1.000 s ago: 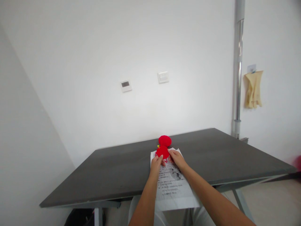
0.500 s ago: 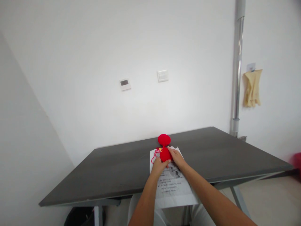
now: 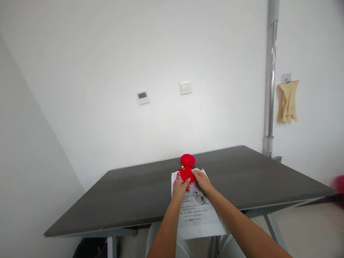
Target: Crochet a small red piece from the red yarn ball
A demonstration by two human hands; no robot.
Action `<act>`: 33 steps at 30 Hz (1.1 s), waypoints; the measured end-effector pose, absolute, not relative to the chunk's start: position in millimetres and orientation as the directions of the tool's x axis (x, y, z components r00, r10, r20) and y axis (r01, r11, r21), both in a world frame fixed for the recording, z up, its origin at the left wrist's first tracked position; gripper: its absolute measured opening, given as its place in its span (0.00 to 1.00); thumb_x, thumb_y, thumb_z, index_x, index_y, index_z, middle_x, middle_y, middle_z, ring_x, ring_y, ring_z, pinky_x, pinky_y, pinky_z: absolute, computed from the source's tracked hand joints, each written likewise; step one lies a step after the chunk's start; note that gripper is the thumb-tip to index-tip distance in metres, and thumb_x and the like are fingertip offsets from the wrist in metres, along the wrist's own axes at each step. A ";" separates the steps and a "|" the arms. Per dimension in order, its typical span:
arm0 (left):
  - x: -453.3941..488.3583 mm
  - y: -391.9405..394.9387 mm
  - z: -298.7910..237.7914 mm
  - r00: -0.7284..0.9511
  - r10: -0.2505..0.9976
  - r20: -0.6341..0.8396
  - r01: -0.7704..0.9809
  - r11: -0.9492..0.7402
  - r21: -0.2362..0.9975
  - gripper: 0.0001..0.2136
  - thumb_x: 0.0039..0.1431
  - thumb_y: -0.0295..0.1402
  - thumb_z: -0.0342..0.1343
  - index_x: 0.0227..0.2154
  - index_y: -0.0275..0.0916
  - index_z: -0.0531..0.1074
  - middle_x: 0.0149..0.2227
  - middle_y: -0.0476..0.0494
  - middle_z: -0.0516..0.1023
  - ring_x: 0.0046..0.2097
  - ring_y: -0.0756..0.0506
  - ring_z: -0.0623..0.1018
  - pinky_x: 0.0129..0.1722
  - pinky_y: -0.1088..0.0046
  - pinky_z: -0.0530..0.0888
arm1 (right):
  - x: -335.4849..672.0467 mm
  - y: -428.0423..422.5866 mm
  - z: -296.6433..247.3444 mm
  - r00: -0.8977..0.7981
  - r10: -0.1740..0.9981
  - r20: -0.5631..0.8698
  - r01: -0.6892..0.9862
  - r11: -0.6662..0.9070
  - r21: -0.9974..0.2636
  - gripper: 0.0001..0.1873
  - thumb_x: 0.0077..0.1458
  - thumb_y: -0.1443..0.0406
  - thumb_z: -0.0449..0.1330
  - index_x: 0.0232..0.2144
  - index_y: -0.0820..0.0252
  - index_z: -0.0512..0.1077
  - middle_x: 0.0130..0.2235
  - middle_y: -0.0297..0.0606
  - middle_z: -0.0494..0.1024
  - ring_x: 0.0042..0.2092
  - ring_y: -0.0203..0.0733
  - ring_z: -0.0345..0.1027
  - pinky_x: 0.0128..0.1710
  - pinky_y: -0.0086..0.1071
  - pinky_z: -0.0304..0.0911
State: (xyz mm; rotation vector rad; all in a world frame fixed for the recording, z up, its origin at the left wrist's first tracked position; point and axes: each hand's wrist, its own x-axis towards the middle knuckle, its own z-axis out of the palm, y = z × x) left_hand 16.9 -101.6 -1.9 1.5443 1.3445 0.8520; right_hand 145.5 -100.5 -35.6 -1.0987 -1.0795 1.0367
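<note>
A red, roundish crocheted piece (image 3: 187, 174) is held between my two hands above a printed sheet of paper (image 3: 197, 222). My left hand (image 3: 182, 187) pinches its lower left edge with the thumb on top. At its right edge, my right hand (image 3: 201, 179) grips it with thumb and fingers. A small yellow stitch marker (image 3: 183, 167) sits at the upper left of the piece. Loose red yarn (image 3: 177, 175) trails to the left over the paper. Just beyond the piece lies a red ball of yarn (image 3: 187, 159). No hook can be made out.
The dark grey table (image 3: 134, 197) stands against a white wall. The paper overhangs its front edge above my lap. A metal pole (image 3: 272, 89) and hanging pale yellow gloves (image 3: 288, 102) are at the right. A black object (image 3: 90, 248) lies under the table on the left.
The crocheted piece has turned and shifted slightly left in my hands. The yellow marker has moved up and away from me. My left thumb has drawn back a little left.
</note>
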 end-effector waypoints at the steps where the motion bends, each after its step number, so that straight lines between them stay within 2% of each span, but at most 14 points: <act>1: 16.7 -101.2 -2.6 0.168 0.984 -0.055 0.344 -0.006 0.939 0.19 0.43 0.49 0.59 0.13 0.38 0.66 0.13 0.49 0.67 0.19 0.51 0.67 0.26 0.73 0.66 | 145.4 -100.5 -35.8 0.159 0.978 0.137 -0.090 0.153 -0.984 0.25 0.46 0.42 0.51 0.19 0.57 0.61 0.19 0.29 0.61 0.23 0.35 0.51 0.24 0.31 0.50; 4: 15.7 -100.4 -4.7 0.189 0.981 -0.051 0.312 -0.011 0.950 0.20 0.41 0.50 0.60 0.13 0.37 0.67 0.13 0.49 0.68 0.19 0.51 0.68 0.26 0.73 0.66 | 145.5 -101.3 -34.8 0.139 0.980 0.145 -0.076 0.157 -0.985 0.26 0.48 0.42 0.49 0.18 0.57 0.60 0.17 0.29 0.60 0.22 0.35 0.51 0.24 0.31 0.50; 9: 14.8 -102.6 -3.0 0.240 0.966 -0.100 0.411 -0.007 0.912 0.21 0.44 0.49 0.58 0.11 0.37 0.66 0.12 0.48 0.66 0.18 0.51 0.67 0.25 0.74 0.66 | 146.2 -105.6 -29.1 0.112 0.976 0.184 -0.059 0.192 -0.980 0.29 0.49 0.40 0.48 0.19 0.59 0.64 0.19 0.32 0.66 0.24 0.36 0.55 0.26 0.31 0.53; 15: 16.2 -110.8 4.1 0.303 0.953 -0.029 0.390 -0.096 0.916 0.09 0.44 0.37 0.62 0.20 0.37 0.72 0.17 0.48 0.71 0.23 0.49 0.72 0.29 0.73 0.70 | 144.6 -105.3 -33.1 -0.011 0.987 0.161 -0.083 0.159 -0.984 0.33 0.51 0.39 0.47 0.14 0.59 0.64 0.15 0.34 0.66 0.19 0.36 0.56 0.22 0.31 0.50; 21: 17.4 -114.3 9.0 0.275 0.959 -0.072 0.419 -0.053 0.906 0.05 0.45 0.31 0.60 0.19 0.37 0.71 0.17 0.48 0.72 0.25 0.48 0.73 0.31 0.72 0.71 | 143.8 -103.6 -35.8 0.024 0.992 0.125 -0.049 0.126 -0.991 0.33 0.49 0.37 0.48 0.14 0.58 0.63 0.13 0.32 0.63 0.18 0.34 0.53 0.20 0.30 0.45; 27: 17.8 -111.5 4.7 0.238 0.969 -0.073 0.434 -0.038 0.900 0.04 0.46 0.29 0.59 0.20 0.37 0.71 0.16 0.50 0.70 0.23 0.49 0.72 0.30 0.73 0.70 | 144.4 -106.5 -31.2 0.030 0.986 0.165 -0.065 0.167 -0.984 0.33 0.50 0.38 0.48 0.16 0.60 0.64 0.15 0.33 0.66 0.20 0.35 0.55 0.23 0.30 0.49; 33: 17.9 -112.0 5.4 0.220 0.973 -0.069 0.406 -0.027 0.914 0.03 0.45 0.29 0.60 0.23 0.37 0.71 0.15 0.52 0.68 0.22 0.50 0.70 0.28 0.74 0.68 | 144.0 -106.6 -30.5 -0.006 0.986 0.165 -0.108 0.163 -0.981 0.31 0.51 0.40 0.49 0.17 0.60 0.65 0.15 0.31 0.64 0.20 0.34 0.52 0.22 0.29 0.47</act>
